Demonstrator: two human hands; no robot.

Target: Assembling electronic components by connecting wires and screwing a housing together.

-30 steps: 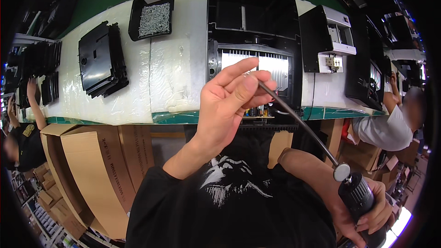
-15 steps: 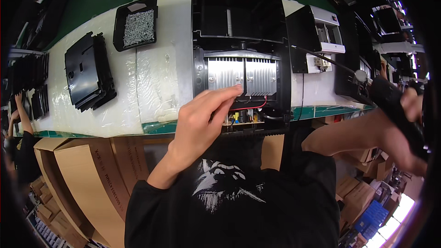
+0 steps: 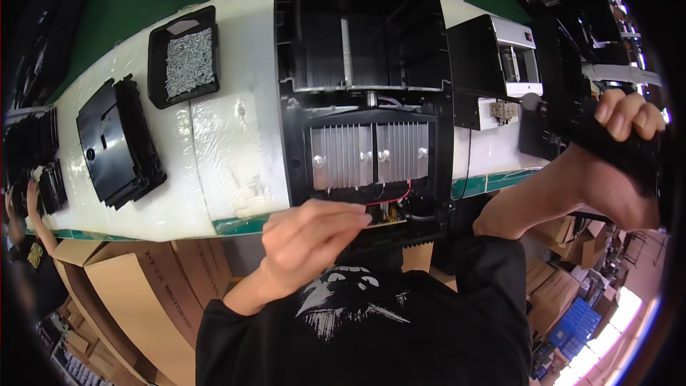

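A black plastic housing (image 3: 439, 136) lies open in front of me. Two silver finned heat sinks, the left one (image 3: 341, 161) and the right one (image 3: 402, 154), are set side by side in it, with screws showing on them. Over the housing's near edge is my left hand (image 3: 307, 243), thumb and fingers pinched together; anything between the fingertips is too small to make out. My right hand (image 3: 625, 118), raised at the right, is wrapped round a black electric screwdriver (image 3: 600, 132). A red wire (image 3: 409, 189) and part of a circuit board show beside the left fingertips.
Left of the housing are a black tray (image 3: 153, 64) of screws (image 3: 189, 61) and a stack of black plastic panels (image 3: 114, 143). A black and white device (image 3: 493, 57) stands to the right. Cardboard boxes (image 3: 136, 293) stand below the bench edge. Another person's arm (image 3: 39, 218) reaches in at far left.
My left hand has moved off the heat sinks toward the housing's near edge. My right hand has risen with the screwdriver, whose long bit no longer shows clearly. The whole view has shifted.
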